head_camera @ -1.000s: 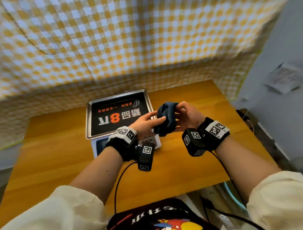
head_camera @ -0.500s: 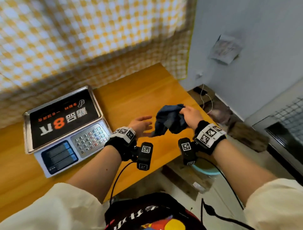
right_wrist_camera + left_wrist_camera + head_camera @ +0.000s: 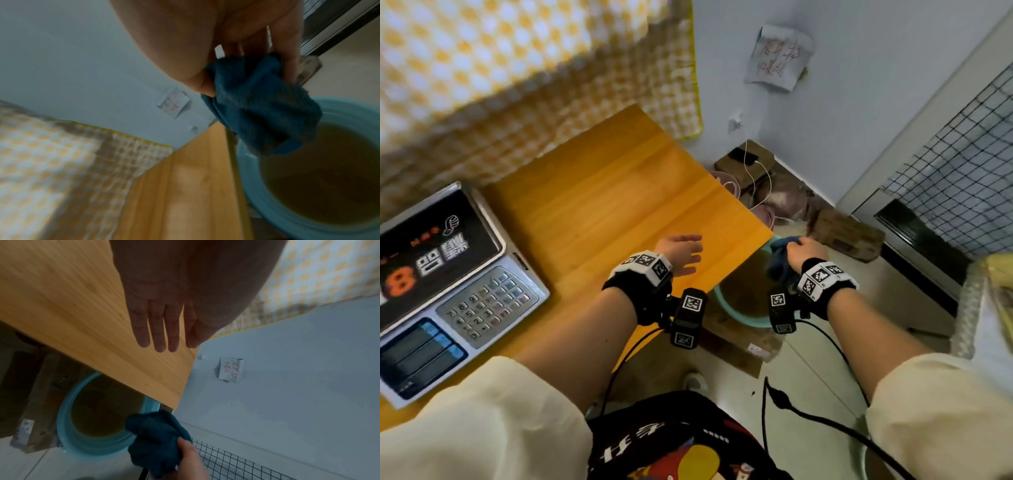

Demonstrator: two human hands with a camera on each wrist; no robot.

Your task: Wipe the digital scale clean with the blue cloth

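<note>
The digital scale, with a black printed platter and a grey keypad, sits on the wooden table at the far left. My right hand grips the bunched blue cloth past the table's right edge, above a teal basin of murky water on the floor. The cloth hangs from my fingers just over the basin's rim. My left hand hovers open and empty over the table near its right edge, fingers straight.
A yellow checked cloth hangs behind the table. On the floor beyond the basin lie cardboard boxes and white cables. A wire grid panel stands at the right, and a paper note is stuck on the wall.
My left hand let go of the cloth. My right hand carried it from beside the scale rightward, off the table and over the basin. The head view swung right.
</note>
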